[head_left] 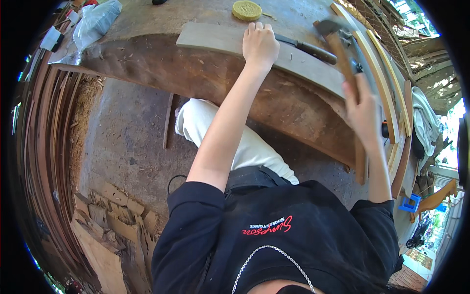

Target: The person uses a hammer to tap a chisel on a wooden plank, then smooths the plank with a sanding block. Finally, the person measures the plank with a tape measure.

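Note:
A long grey-brown board (205, 36) lies along the wooden bench (147, 56). My left hand (259, 46) is closed on top of the board, fingers curled; what they hold, if anything, is hidden. Beside it a dark-handled blade tool (313, 50) lies on the board, its metal end passing by my hand, and small nails (292, 56) stand in the board to the right. My right hand (362, 105) grips a wooden-handled hammer (345, 56), blurred, with its head raised over the bench's right end. A round yellow disc (246, 10) sits behind the board.
Wooden strips (387, 83) and a pale cloth (425, 122) are at the right, near a blue plastic stool (409, 202). A plastic bag (95, 27) rests at the bench's left. Stacked planks (39, 157) line the left side; scrap wood (100, 245) lies at lower left.

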The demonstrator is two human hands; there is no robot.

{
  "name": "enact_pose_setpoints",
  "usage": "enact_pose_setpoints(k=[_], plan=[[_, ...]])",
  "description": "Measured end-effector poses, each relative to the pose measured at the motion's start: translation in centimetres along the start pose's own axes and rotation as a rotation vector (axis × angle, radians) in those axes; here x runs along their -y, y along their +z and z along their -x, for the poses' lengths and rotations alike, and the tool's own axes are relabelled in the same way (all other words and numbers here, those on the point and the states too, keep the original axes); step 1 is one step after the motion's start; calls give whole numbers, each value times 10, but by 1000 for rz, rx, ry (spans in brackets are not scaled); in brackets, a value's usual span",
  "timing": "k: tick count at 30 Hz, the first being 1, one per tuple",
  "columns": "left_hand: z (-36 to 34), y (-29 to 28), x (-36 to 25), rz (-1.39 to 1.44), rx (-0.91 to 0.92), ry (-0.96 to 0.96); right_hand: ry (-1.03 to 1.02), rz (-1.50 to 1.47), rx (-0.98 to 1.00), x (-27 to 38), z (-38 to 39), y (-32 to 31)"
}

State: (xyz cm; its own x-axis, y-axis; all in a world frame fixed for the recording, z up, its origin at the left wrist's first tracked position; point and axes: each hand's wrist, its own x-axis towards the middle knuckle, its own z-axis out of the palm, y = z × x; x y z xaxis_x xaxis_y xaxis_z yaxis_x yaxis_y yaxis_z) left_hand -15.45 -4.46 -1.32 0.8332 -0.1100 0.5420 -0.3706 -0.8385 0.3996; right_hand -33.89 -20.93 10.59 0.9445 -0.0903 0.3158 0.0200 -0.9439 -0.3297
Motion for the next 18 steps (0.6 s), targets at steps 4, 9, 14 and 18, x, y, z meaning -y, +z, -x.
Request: enact_pose_setpoints(k=[4, 9, 14, 18], plan=[[1, 0, 3, 26, 22, -13, 22, -127, -135, 20, -12, -21], [2, 2, -6, 83, 0, 9, -51, -35, 167, 5, 12, 32], [3, 6, 1, 90, -37, -4, -16, -98, -5, 14, 4, 14], [0, 0, 7, 96, -3, 0, 214, -229, -84, 30, 2, 13]])
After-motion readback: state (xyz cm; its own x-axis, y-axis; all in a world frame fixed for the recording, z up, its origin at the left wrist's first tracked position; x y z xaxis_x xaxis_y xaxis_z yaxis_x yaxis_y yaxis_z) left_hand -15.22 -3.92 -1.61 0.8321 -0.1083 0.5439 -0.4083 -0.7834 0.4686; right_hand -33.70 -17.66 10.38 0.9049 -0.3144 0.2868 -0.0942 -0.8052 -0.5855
